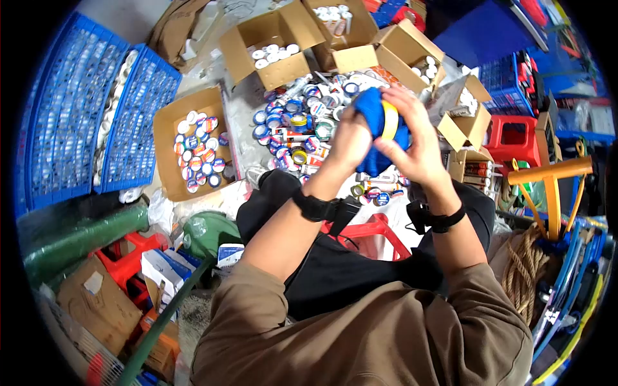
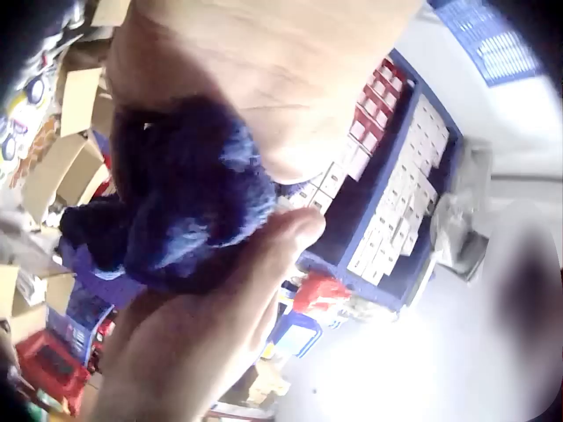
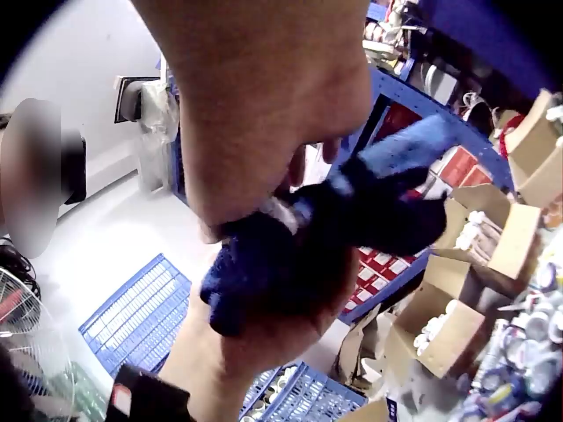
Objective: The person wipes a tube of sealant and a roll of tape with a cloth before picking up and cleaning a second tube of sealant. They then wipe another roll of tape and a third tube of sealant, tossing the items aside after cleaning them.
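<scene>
Both hands are raised together above the pile, around a bunched blue cloth (image 1: pixel 370 125). My left hand (image 1: pixel 351 141) grips the cloth from the left side. A yellow roll of tape (image 1: pixel 390 120) shows against the cloth, and my right hand (image 1: pixel 418 138) holds it with fingers over the top and thumb below. In the left wrist view, the dark blue cloth (image 2: pixel 198 202) fills the space between the two palms and hides the roll. From the right wrist, folds of the cloth (image 3: pixel 387 193) stick out past the hands.
Below the hands spreads a heap of tape rolls and tubes (image 1: pixel 290 132). An open carton (image 1: pixel 164 154) of rolls stands left, and more cartons (image 1: pixel 283 71) line the back. Blue crates (image 1: pixel 138 116) stand at far left. A red stool (image 1: pixel 380 235) is between the legs.
</scene>
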### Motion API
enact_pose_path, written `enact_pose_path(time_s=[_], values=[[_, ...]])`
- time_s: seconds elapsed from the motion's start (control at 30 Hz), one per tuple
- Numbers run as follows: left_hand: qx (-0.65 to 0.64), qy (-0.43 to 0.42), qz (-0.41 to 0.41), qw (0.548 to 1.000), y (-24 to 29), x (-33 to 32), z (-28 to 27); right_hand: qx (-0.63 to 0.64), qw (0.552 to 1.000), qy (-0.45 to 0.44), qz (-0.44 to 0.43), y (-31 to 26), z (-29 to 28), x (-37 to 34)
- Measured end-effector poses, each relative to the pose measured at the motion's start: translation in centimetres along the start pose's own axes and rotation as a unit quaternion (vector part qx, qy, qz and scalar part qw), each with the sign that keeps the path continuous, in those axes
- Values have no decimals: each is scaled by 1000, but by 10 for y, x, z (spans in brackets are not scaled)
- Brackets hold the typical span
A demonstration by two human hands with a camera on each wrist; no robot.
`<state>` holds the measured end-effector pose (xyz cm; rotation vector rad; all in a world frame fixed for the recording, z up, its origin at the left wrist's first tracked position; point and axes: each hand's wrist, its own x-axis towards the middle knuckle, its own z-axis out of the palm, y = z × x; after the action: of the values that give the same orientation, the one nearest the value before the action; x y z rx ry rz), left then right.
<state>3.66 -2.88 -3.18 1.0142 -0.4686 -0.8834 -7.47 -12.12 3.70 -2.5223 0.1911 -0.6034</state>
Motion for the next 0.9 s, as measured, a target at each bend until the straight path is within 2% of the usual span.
enact_pose_path(time_s=[0.03, 0.13, 0.23, 0.27, 0.3, 0.4, 0.47, 0.5, 0.57, 0.63, 0.67, 0.7, 0.73, 0.77, 0.8, 0.83, 0.87, 0.9], values=[[-43, 29, 44, 998, -11, -2, 6, -6, 1000, -5, 16, 5, 3, 4], [-116, 0, 43, 992, 9, -6, -1, -70, 994, -80, 33, 2, 1, 15], [-109, 57, 33, 992, -2, 4, -16, -117, 985, -125, 14, -6, 10, 29], [-96, 103, 12, 990, 0, 4, -17, -134, 982, -134, 5, -6, 16, 31], [-28, 145, -12, 989, 3, 6, -24, -152, 978, -141, -4, -5, 22, 34], [84, 203, -50, 974, 16, 4, -45, -33, 991, -131, 15, 11, 55, 35], [87, 274, -8, 958, 15, 7, -60, 104, 988, -106, 45, 25, 88, 32], [106, 317, 16, 942, 16, 10, -69, 324, 940, -49, 95, 34, 116, 26], [120, 395, 76, 908, 48, 0, -84, 437, 861, 53, 255, 52, 160, 15], [82, 417, 152, 892, 53, 0, -106, 503, 744, 25, 439, 62, 201, 7], [73, 431, 147, 887, 55, 1, -112, 498, 722, -45, 479, 51, 220, 8], [63, 445, 142, 882, 52, 4, -116, 513, 678, -149, 506, 44, 237, 13], [43, 453, 156, 876, 49, 6, -115, 481, 707, -229, 466, 35, 247, 6], [23, 461, 171, 870, 44, 8, -115, 500, 719, -269, 400, 39, 273, 1], [-66, 434, 124, 890, 49, 4, -112, 482, 685, -284, 466, 11, 278, 12], [-52, 438, 96, 892, 40, 8, -115, 460, 647, -298, 530, -20, 276, 29], [-101, 425, 95, 894, 44, 4, -114, 572, 567, -298, 512, 9, 316, 21], [-150, 410, 93, 895, 56, -1, -108, 601, 597, -309, 433, -1, 316, 27]])
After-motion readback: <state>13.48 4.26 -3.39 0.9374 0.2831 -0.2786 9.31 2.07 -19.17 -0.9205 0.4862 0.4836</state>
